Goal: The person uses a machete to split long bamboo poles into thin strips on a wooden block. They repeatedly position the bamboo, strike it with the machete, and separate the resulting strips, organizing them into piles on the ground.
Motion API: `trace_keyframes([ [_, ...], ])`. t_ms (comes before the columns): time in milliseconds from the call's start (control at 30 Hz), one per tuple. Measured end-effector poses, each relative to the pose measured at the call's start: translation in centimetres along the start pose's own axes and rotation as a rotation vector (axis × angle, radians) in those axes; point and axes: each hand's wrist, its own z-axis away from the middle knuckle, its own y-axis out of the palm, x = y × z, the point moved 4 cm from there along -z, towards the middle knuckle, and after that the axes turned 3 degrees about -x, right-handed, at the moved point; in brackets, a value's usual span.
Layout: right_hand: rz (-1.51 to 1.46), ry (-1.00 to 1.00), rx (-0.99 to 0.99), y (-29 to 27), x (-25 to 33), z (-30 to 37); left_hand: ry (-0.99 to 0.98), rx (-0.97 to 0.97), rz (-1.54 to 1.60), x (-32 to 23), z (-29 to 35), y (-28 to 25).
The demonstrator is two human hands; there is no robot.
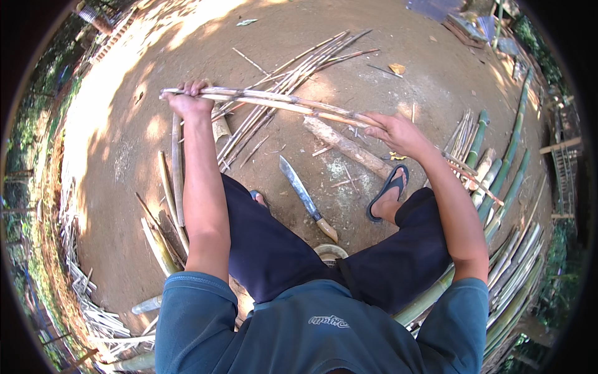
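A couple of long, thin bamboo sticks (280, 101) stretch across in front of me, pale with darker joints. My left hand (193, 103) is closed around their left end. Toward the other end, my right hand (400, 133) grips them between thumb and fingers. Below the sticks, a machete (300, 190) with a light wooden handle lies on the dirt between my feet. A pile of thin bamboo sticks (305, 68) lies beyond and partly under the held ones. Under my right hand's side, a short pale log (349, 146) rests on the ground.
Green bamboo poles (512, 146) and split lengths (516, 268) lie at the right. More bamboo pieces (163, 249) lie beside my left arm. Pale strips (99, 305) are heaped at the lower left. A cut bamboo section (330, 251) is by the machete handle.
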Motion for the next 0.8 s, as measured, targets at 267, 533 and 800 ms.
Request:
trace_keyframes([
  [267, 0.190, 0.059, -0.056, -1.5, -0.6, 0.2, 0.113, -0.040, -0.107, -9.7, -6.1, -3.9],
  [533, 0.379, 0.004, -0.074, -1.7, -1.7, 1.7, 0.141, -0.358, -0.245, -13.1, -7.4, -7.7],
  [800, 0.616, -0.111, -0.400, -1.4, -2.9, 1.3, 0.219, -0.650, -0.667, -20.5, -11.6, -12.0],
])
